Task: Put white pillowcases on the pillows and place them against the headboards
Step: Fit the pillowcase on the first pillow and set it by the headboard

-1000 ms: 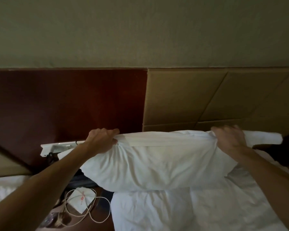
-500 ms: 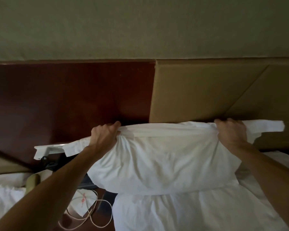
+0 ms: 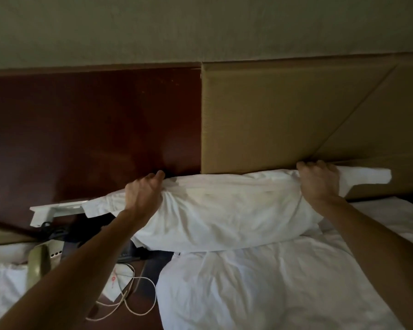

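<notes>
Fingers [image 3: 154,179] of the left hand [image 3: 142,196] curl over the top edge of the pillow [image 3: 224,210] and grip it near its left end. The right hand [image 3: 318,183] grips the same edge near the right end, its fingers [image 3: 306,166] clamped over the cloth.

The pillow, in its white pillowcase [image 3: 367,175], lies lengthwise across the middle of the frame at the head of the bed [image 3: 272,287], its top edge touching the tan padded headboard [image 3: 272,115]. Loose ends of the pillowcase stick out past both hands.

To the left of the headboard is a dark red wooden panel [image 3: 93,127]. At lower left, a telephone [image 3: 39,260], a white card [image 3: 116,282] and a looping pale cord [image 3: 138,303] lie on a dark tabletop [image 3: 141,321] between this bed and another white bed [image 3: 3,287] at the left edge.
</notes>
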`<state>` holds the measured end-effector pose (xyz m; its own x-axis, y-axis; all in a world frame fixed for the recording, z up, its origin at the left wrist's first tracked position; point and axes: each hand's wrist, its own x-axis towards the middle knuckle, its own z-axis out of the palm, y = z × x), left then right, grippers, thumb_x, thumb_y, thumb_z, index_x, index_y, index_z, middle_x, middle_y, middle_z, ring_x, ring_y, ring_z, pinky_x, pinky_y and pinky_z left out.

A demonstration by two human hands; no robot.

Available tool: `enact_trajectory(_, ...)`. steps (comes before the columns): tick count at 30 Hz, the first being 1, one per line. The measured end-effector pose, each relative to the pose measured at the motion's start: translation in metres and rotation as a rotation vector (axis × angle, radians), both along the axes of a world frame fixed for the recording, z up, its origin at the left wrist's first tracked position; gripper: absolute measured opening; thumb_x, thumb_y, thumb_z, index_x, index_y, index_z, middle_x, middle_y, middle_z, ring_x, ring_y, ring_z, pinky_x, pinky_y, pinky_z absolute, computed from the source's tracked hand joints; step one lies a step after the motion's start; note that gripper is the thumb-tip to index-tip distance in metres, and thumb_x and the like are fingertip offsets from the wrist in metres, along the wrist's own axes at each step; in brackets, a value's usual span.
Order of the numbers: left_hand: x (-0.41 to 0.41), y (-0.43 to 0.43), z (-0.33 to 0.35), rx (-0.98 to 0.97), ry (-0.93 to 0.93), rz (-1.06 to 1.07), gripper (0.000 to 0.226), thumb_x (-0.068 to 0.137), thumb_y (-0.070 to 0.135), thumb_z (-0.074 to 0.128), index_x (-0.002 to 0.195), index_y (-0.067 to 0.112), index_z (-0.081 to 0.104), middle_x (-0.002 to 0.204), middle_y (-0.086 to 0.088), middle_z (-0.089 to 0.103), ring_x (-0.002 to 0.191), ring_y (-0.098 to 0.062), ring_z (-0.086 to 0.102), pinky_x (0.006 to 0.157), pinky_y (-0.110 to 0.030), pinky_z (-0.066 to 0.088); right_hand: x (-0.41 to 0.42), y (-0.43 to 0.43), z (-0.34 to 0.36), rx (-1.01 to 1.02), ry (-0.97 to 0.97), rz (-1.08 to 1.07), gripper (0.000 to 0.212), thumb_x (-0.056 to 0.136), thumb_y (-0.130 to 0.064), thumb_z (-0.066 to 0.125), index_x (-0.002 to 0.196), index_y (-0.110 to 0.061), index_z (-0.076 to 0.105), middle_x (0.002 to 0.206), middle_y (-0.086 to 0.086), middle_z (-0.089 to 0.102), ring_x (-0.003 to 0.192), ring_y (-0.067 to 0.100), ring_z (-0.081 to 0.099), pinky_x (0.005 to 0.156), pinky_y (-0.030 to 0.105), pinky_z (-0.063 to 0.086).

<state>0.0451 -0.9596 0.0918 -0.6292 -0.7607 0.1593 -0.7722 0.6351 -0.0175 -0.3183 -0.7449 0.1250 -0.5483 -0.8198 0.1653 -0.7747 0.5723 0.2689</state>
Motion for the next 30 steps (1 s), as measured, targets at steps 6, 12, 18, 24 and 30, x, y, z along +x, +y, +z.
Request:
enact_trajectory(6, -0.003, 0.011, -0.003, 0.022, 0.015, -0.033, 0.027, 0.077, 0.009, 0.067, 0.102, 0.014, 0.057, 0.077, -0.005, 0.060, 0.071, -0.029, 0.061, 0.060, -0.040, 0.049, -0.002, 0.019, -0.007, 0.019, 0.049, -0.077, 0.022, 0.082, -0.020, 0.074, 0.090, -0.006, 0.058, 0.087, 0.019, 0.057, 0.082, 0.036, 0.053, 0.070, 0.044, 0.042)
enact_trajectory(12, -0.011, 0.029, 0.000, -0.004, 0.099, -0.190, 0.055, 0.082, 0.019, 0.066, 0.133, 0.011, 0.047, 0.111, -0.011, 0.058, 0.099, -0.029, 0.057, 0.087, -0.044, 0.049, 0.016, 0.041, -0.004, -0.032, -0.408, -0.058, 0.047, 0.091, -0.023, 0.056, 0.136, -0.017, 0.040, 0.119, 0.011, 0.057, 0.104, 0.031, 0.058, 0.078, 0.046, 0.055)
enact_trajectory(18, -0.021, 0.045, -0.002, -0.071, 0.098, -0.435, 0.052, 0.090, 0.035, 0.061, 0.136, 0.015, 0.046, 0.133, -0.013, 0.051, 0.119, -0.032, 0.049, 0.106, -0.046, 0.037, 0.039, 0.057, -0.004, 0.103, -0.629, -0.061, 0.086, 0.090, -0.030, 0.061, 0.156, -0.025, 0.005, 0.162, 0.005, 0.015, 0.146, 0.026, 0.025, 0.111, 0.048, 0.037)
enact_trajectory(24, -0.040, 0.058, -0.013, -0.080, 0.014, -0.673, 0.052, 0.089, 0.032, 0.063, 0.137, 0.017, 0.051, 0.144, -0.015, 0.048, 0.132, -0.032, 0.044, 0.112, -0.049, 0.034, 0.062, 0.067, -0.001, 0.060, -0.582, -0.085, 0.080, 0.094, -0.029, 0.056, 0.157, -0.022, 0.007, 0.163, 0.004, 0.012, 0.145, 0.026, 0.026, 0.110, 0.044, 0.039)
enact_trajectory(30, -0.063, 0.059, -0.029, -0.052, -0.069, -0.670, 0.053, 0.087, 0.034, 0.062, 0.135, 0.014, 0.053, 0.143, -0.018, 0.048, 0.133, -0.035, 0.042, 0.113, -0.049, 0.032, 0.070, 0.086, 0.004, 0.097, -0.647, -0.107, 0.074, 0.097, -0.031, 0.054, 0.157, -0.025, 0.010, 0.164, 0.004, 0.010, 0.146, 0.027, 0.022, 0.112, 0.044, 0.035)
